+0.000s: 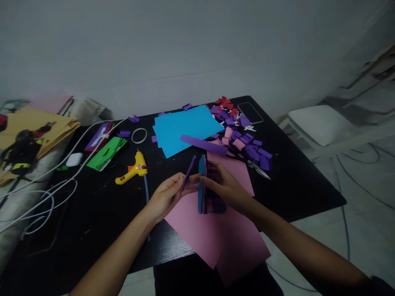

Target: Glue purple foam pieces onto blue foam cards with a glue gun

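Note:
My left hand (169, 193) pinches a narrow purple paper piece (189, 172) between thumb and fingers. Its fingertips reach to the blue side of a small paper construction (201, 185), which stands on edge. Around the other side of that construction, my right hand (227, 185) has its fingers closed on it. Pink and purple layers show behind the blue face, partly hidden by the right hand. Beneath both hands lie pink paper sheets (212, 242). Just beyond, a long purple strip (203, 144) rests across blue sheets (185, 127).
A yellow glue gun (132, 168) with its orange light on lies left. Scissors (258, 169) lie among purple, pink and red paper pieces (237, 131) at right. A phone (249, 113), tape roll (139, 135), green paper bundle (107, 153) and white cables (51, 197) surround the work area.

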A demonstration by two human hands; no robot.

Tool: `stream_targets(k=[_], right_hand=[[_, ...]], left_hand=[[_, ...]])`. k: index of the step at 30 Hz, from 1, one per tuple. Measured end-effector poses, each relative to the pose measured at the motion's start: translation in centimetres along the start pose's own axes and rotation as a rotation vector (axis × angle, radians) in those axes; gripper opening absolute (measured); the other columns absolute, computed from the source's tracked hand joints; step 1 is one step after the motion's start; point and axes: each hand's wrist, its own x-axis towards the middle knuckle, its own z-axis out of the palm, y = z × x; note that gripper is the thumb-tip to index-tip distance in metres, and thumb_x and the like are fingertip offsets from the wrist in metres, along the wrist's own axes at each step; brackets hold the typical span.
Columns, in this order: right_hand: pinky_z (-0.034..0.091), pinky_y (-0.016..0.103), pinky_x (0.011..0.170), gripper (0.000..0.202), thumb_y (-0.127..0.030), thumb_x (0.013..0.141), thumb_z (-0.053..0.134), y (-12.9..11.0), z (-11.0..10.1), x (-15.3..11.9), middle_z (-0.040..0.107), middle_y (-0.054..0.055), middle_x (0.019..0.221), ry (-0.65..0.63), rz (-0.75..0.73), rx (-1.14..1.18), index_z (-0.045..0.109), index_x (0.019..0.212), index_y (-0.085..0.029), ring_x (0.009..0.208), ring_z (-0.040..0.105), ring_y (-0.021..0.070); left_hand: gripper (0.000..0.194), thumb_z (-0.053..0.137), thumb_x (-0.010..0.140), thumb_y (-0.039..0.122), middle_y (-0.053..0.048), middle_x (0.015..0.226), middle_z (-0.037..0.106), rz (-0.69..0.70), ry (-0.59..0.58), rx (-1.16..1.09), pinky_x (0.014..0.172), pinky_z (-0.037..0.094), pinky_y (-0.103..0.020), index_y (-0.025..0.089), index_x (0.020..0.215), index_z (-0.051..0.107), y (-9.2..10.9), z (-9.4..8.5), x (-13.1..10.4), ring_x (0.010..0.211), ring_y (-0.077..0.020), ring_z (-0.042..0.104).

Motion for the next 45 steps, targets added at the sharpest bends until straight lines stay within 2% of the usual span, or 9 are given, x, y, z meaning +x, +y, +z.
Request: stream_targets(k=[7, 12, 18, 21, 26, 31, 35, 40, 45], right_hand=[[0.061, 0.048, 0.103, 0.053, -0.018, 0.084, 0.065, 0.5, -1.1, 0.3, 0.074, 0.012, 0.132, 0.047, -0.043, -0.145, 0.059, 0.136, -0.023, 0.120, 0.074, 0.0286], [0.061, 0.049, 0.099, 0.044, -0.020, 0.086, 0.061, -0.1, -2.4, -0.6, 0.077, 0.012, 0.124, 0.147, -0.126, -0.473, 0.069, 0.129, -0.022, 0.112, 0.075, 0.0307], [0.052, 0.062, 0.111, 0.051, -0.028, 0.089, 0.063, 0.7, -3.4, -1.5, 0.070, 0.020, 0.131, 0.277, -0.161, -0.773, 0.066, 0.139, -0.016, 0.128, 0.063, 0.0394], [0.055, 0.059, 0.108, 0.055, -0.025, 0.089, 0.065, 1.0, -3.8, -1.5, 0.069, 0.019, 0.135, 0.236, -0.146, -0.709, 0.060, 0.144, -0.018, 0.126, 0.066, 0.0368], [0.063, 0.047, 0.092, 0.068, -0.017, 0.082, 0.071, 1.1, -4.2, -0.4, 0.074, 0.013, 0.124, 0.192, -0.065, -0.495, 0.055, 0.147, -0.023, 0.105, 0.075, 0.0284], [0.063, 0.046, 0.092, 0.077, -0.016, 0.069, 0.078, 0.9, -4.4, 1.3, 0.073, 0.012, 0.119, 0.231, 0.048, -0.348, 0.057, 0.142, -0.018, 0.100, 0.075, 0.0270], [0.061, 0.047, 0.097, 0.064, -0.015, 0.066, 0.077, 0.4, -4.5, 2.0, 0.076, 0.009, 0.113, 0.121, 0.004, -0.254, 0.065, 0.129, -0.020, 0.106, 0.074, 0.0276], [0.059, 0.052, 0.101, 0.052, -0.021, 0.067, 0.082, -0.2, -4.2, 1.9, 0.075, 0.011, 0.121, 0.148, 0.037, -0.208, 0.063, 0.114, -0.023, 0.116, 0.072, 0.0300], [0.064, 0.046, 0.084, 0.054, -0.018, 0.072, 0.079, -0.5, -3.2, 2.0, 0.080, 0.004, 0.100, 0.023, 0.104, -0.026, 0.056, 0.120, -0.027, 0.099, 0.078, 0.0272]], left_hand=[[0.029, 0.073, 0.101, 0.040, -0.019, 0.136, 0.075, -0.031, 0.020, 0.047, 0.114, 0.049, -0.048, 0.016, 0.086, 0.066, 0.2, 0.0, -0.1, 0.134, -0.0328, 0.067], [0.029, 0.077, 0.097, 0.042, -0.019, 0.136, 0.075, -0.049, 0.049, 0.059, 0.115, 0.049, -0.049, 0.016, 0.087, 0.067, -0.2, -0.3, 0.1, 0.130, -0.0320, 0.069], [0.029, 0.078, 0.096, 0.042, -0.020, 0.137, 0.074, -0.068, 0.083, 0.055, 0.115, 0.050, -0.050, 0.015, 0.090, 0.070, -0.4, -0.6, 0.2, 0.132, -0.0325, 0.067], [0.030, 0.079, 0.096, 0.043, -0.020, 0.140, 0.073, -0.092, 0.098, 0.049, 0.112, 0.053, -0.051, 0.015, 0.091, 0.070, -0.5, -0.5, 0.2, 0.133, -0.0337, 0.067], [0.027, 0.080, 0.095, 0.039, -0.019, 0.139, 0.073, -0.146, 0.111, -0.019, 0.108, 0.056, -0.051, 0.015, 0.090, 0.069, -0.7, -0.4, 0.3, 0.129, -0.0339, 0.070], [0.028, 0.085, 0.091, 0.037, -0.020, 0.134, 0.076, -0.148, 0.129, -0.093, 0.110, 0.055, -0.053, 0.015, 0.089, 0.069, -0.6, -0.7, 0.6, 0.122, -0.0340, 0.075], [0.029, 0.087, 0.088, 0.037, -0.020, 0.129, 0.078, -0.095, 0.156, -0.112, 0.119, 0.048, -0.051, 0.015, 0.086, 0.069, -0.4, -0.9, 0.7, 0.123, -0.0318, 0.074], [0.030, 0.086, 0.090, 0.039, -0.017, 0.127, 0.077, -0.043, 0.180, -0.055, 0.118, 0.049, -0.047, 0.015, 0.085, 0.068, -0.4, -0.6, 0.8, 0.118, -0.0278, 0.074], [0.034, 0.086, 0.089, 0.043, -0.009, 0.115, 0.074, 0.051, 0.183, 0.039, 0.105, 0.056, -0.039, 0.016, 0.082, 0.065, -0.2, -0.1, 0.7, 0.105, -0.0207, 0.071]])
